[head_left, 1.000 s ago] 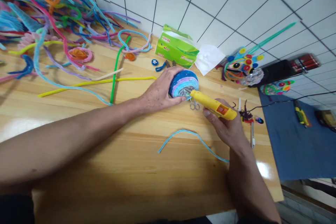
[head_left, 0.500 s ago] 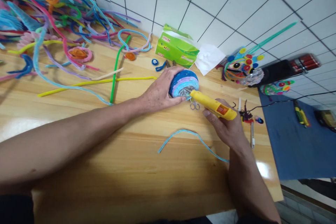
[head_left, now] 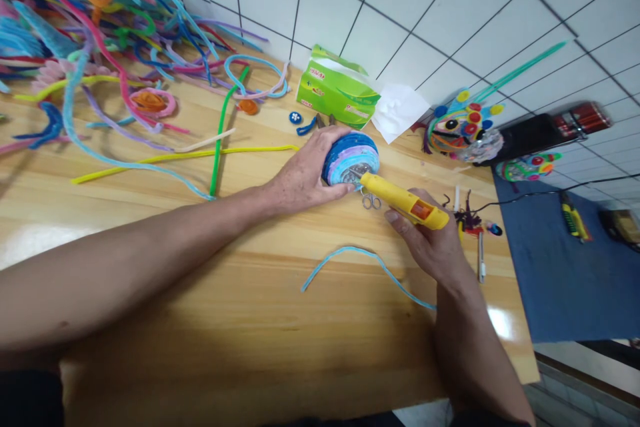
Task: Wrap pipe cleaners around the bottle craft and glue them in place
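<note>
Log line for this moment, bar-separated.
left hand: holds striped round piece | right hand: points yellow glue gun at it | nearby: small scissors

craft workspace: pipe cleaners [head_left: 107, 53], yellow glue gun [head_left: 395, 195], wooden table [head_left: 250, 307].

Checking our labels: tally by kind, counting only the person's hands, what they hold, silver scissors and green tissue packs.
Hands: 2, left hand and right hand
Yellow glue gun: 1
Blue-and-purple coiled piece: 1
Silver scissors: 1
Green tissue pack: 1
Total: 6
</note>
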{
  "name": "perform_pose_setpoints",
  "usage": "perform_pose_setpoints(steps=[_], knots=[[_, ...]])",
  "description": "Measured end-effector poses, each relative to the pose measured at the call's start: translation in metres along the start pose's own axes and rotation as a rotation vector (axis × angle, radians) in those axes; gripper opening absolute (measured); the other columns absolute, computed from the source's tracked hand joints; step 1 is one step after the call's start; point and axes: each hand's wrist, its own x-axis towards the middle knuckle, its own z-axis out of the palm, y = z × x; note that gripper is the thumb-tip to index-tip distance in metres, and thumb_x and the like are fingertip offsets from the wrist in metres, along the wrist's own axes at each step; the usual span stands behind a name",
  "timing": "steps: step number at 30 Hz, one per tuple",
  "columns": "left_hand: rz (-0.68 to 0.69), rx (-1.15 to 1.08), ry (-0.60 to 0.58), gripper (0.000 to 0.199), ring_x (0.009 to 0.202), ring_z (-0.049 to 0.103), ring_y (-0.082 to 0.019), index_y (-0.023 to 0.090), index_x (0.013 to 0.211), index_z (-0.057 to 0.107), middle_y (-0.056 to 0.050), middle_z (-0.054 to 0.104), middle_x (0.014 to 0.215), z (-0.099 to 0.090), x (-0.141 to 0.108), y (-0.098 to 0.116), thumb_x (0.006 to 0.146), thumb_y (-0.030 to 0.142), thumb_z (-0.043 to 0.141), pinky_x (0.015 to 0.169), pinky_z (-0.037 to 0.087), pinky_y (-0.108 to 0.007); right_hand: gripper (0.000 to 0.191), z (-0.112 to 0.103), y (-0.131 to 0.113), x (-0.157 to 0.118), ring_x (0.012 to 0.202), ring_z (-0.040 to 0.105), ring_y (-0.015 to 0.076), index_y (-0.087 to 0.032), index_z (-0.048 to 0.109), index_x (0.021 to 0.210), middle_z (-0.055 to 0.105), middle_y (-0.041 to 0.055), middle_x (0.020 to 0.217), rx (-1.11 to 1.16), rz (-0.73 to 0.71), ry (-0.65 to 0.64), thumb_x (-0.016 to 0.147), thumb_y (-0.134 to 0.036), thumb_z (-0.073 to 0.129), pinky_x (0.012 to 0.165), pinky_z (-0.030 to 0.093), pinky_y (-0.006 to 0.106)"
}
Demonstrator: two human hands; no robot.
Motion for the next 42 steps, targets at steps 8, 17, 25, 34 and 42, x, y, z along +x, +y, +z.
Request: perform_pose_setpoints(steps=[8, 17, 25, 34, 42], knots=[[0.019, -0.006, 0.024, 0.098, 0.174, 0.06, -0.045, 0.021, 0.179, 0.05, -0.023, 0.063, 0.182, 0.0024, -0.0004, -0.002, 0.1, 0.057, 0.096, 0.151, 0.049, -0.064, 0.003, 0.0002, 0.0005, -0.0008, 0.076, 0.069, 0.0165, -0.031, 0.083, 0.115, 0.077, -0.0028, 0.095, 0.014, -0.005, 0.01, 0.117, -0.032, 0.083, 0.068, 0.051, 0.03], [0.015, -0.014, 0.019, 0.1, 0.175, 0.059, -0.047, 0.022, 0.179, 0.05, -0.024, 0.062, 0.182, 0.0009, -0.0009, -0.0022, 0.099, 0.057, 0.098, 0.151, 0.049, -0.066, 0.003, -0.0007, 0.0014, -0.0017, 0.075, 0.066, 0.0157, -0.031, 0.08, 0.115, 0.074, -0.0041, 0.092, -0.003, 0.008, 0.004, 0.117, -0.029, 0.082, 0.067, 0.05, 0.029], [0.026, -0.008, 0.018, 0.1, 0.175, 0.059, -0.046, 0.022, 0.18, 0.049, -0.024, 0.061, 0.183, 0.0015, -0.0009, -0.0024, 0.101, 0.059, 0.097, 0.151, 0.049, -0.066, 0.01, -0.0022, -0.0015, -0.0005, 0.07, 0.063, 0.0133, -0.03, 0.077, 0.109, 0.068, -0.0064, 0.088, -0.009, 0.0, 0.013, 0.116, -0.027, 0.083, 0.065, 0.047, 0.028], [0.026, -0.015, 0.021, 0.1, 0.175, 0.059, -0.046, 0.022, 0.179, 0.05, -0.024, 0.062, 0.182, 0.0014, -0.0008, -0.0021, 0.099, 0.057, 0.098, 0.151, 0.048, -0.066, 0.009, -0.0017, 0.0, -0.0009, 0.069, 0.06, 0.0143, -0.03, 0.077, 0.108, 0.067, -0.0059, 0.086, -0.007, 0.008, 0.011, 0.116, -0.028, 0.082, 0.064, 0.045, 0.029], [0.006, -0.003, 0.025, 0.1, 0.174, 0.059, -0.045, 0.022, 0.179, 0.051, -0.023, 0.062, 0.182, 0.0017, -0.0008, -0.0017, 0.098, 0.058, 0.098, 0.151, 0.048, -0.064, 0.007, -0.0016, -0.0012, 0.0006, 0.07, 0.062, 0.0146, -0.029, 0.079, 0.111, 0.071, -0.0047, 0.088, -0.022, 0.006, -0.002, 0.118, -0.032, 0.08, 0.064, 0.045, 0.029]])
